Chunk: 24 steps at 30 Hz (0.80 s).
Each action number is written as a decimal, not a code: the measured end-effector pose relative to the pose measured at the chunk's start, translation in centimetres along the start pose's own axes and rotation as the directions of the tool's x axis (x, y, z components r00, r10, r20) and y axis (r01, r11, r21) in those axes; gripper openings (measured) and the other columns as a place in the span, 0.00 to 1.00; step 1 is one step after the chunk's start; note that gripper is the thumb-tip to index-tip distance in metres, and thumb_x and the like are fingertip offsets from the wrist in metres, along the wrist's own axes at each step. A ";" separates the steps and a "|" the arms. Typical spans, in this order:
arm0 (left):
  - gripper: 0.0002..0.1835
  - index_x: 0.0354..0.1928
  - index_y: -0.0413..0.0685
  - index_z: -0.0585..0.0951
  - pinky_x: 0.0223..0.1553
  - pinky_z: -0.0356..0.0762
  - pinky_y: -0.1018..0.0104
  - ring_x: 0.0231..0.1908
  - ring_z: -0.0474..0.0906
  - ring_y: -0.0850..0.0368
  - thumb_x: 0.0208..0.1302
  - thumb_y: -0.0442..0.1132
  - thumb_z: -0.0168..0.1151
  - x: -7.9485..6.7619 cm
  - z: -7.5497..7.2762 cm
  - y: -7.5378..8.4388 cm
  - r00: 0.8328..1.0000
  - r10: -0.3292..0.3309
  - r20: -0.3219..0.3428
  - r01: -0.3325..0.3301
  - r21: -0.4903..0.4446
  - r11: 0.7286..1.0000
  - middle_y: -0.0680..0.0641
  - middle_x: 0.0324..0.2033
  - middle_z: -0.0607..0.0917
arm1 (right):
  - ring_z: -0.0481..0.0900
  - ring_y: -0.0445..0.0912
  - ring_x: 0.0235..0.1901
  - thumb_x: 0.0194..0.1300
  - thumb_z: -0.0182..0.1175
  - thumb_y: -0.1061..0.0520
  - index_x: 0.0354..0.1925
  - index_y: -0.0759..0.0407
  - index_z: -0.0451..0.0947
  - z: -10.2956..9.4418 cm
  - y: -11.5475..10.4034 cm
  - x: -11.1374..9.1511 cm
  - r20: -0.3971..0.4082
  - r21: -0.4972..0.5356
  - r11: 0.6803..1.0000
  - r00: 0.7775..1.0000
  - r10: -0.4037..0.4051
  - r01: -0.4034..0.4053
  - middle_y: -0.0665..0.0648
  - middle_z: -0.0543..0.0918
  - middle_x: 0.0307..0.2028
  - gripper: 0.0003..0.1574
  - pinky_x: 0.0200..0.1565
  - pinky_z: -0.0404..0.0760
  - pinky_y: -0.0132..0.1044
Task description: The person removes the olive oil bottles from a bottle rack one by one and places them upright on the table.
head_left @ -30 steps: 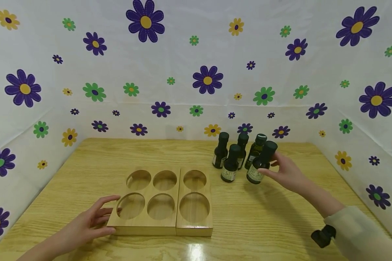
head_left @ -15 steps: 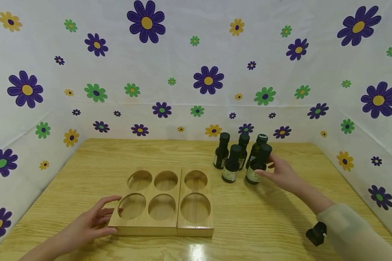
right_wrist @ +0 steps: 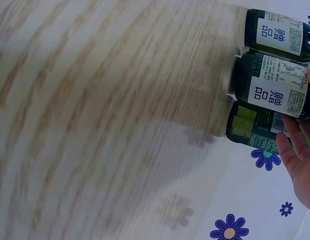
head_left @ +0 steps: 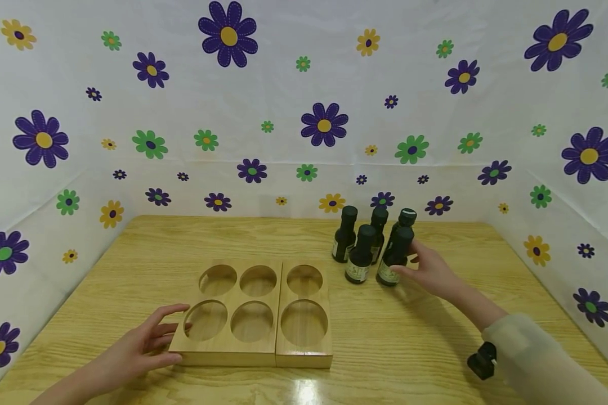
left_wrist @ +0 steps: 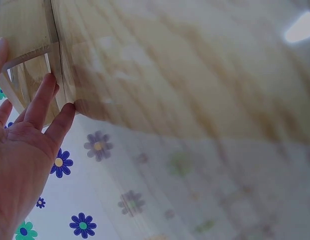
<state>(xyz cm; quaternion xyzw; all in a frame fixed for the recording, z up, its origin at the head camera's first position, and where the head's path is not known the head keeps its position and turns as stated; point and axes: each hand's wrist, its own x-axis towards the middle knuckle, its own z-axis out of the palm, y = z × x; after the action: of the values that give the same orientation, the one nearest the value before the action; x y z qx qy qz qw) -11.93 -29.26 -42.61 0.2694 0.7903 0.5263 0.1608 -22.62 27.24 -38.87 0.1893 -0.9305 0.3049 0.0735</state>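
Note:
My right hand (head_left: 433, 273) grips a dark glass bottle (head_left: 387, 274) with a black cap and a pale label, thumb in front and fingers behind. This bottle stands nearly upright, close beside several similar bottles. In the right wrist view its white back label (right_wrist: 269, 96) shows, with fingertips (right_wrist: 291, 131) at its side. At the left end of a light wooden holder (head_left: 228, 343), my left hand (head_left: 137, 343) rests with spread, fairly straight fingers. Its thumb touches the front corner; one fingertip shows through the nearest round hole.
A second, narrower wooden block (head_left: 302, 360) with two round holes sits flush against the holder's right side. Other dark bottles include one in front (head_left: 358, 264) and one at the back left (head_left: 343, 242). Flowered white cloth (head_left: 284, 84) encloses the wood-grain table (head_left: 385, 349).
My right hand has moved left with the bottle, bringing it closer to the others and from a tilt to nearly upright. The left hand stays against the wooden holder.

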 end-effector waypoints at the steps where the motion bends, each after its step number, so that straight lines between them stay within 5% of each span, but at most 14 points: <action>1: 0.37 0.74 0.45 0.52 0.49 0.76 0.73 0.58 0.69 0.72 0.68 0.33 0.60 0.0 0.0 0.0 1.000 0.005 -0.002 -0.005 0.003 1.000 0.19 0.62 0.63 | 0.77 0.61 0.46 0.63 0.67 0.56 0.57 0.70 0.69 0.1 0.1 0.0 0.000 -0.001 1.000 1.000 -0.002 0.002 0.65 0.81 0.43 0.30 0.47 0.78 0.56; 24: 0.37 0.73 0.43 0.51 0.48 0.78 0.70 0.58 0.71 0.68 0.68 0.32 0.59 0.1 0.1 -0.2 0.999 0.041 0.003 -0.041 -0.004 0.999 0.19 0.60 0.65 | 0.75 0.63 0.51 0.64 0.67 0.55 0.62 0.69 0.65 0.3 0.3 -0.2 0.004 0.078 0.997 1.000 0.028 -0.028 0.68 0.79 0.49 0.35 0.49 0.77 0.57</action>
<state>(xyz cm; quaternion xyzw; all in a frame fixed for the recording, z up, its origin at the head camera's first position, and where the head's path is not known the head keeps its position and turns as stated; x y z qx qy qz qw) -12.04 -29.16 -42.82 0.2860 0.7833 0.5306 0.1520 -22.57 27.36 -39.31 0.1796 -0.9205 0.3417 0.0603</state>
